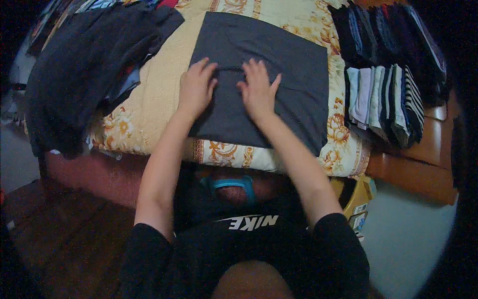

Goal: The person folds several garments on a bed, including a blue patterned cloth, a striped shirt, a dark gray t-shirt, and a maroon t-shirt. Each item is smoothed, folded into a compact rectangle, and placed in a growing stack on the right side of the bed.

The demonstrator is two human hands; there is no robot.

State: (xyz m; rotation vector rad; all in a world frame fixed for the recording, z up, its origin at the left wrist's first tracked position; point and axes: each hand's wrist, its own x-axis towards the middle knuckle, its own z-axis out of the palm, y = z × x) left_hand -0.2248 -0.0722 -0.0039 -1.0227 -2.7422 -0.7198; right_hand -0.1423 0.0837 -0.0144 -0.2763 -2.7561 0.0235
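Note:
A dark grey garment (pixel 298 74) lies spread flat before me, with a few wrinkles across its middle. My left hand (pixel 196 84) rests at its left edge, fingers apart and palm down. Toward the garment's centre, my right hand (pixel 258 88) is spread on the cloth with the thumb held out from the fingers. Between the two hands runs a short dark crease or slit whose nature I cannot make out. Neither hand grasps anything.
Under the garment is a floral bedspread (pixel 239 155). A heap of dark clothes (pixel 82 59) lies at left. Folded clothes (pixel 381 97) stand in rows at right, beside brown wood (pixel 414 160). A yellow box (pixel 354 196) is below the bed edge.

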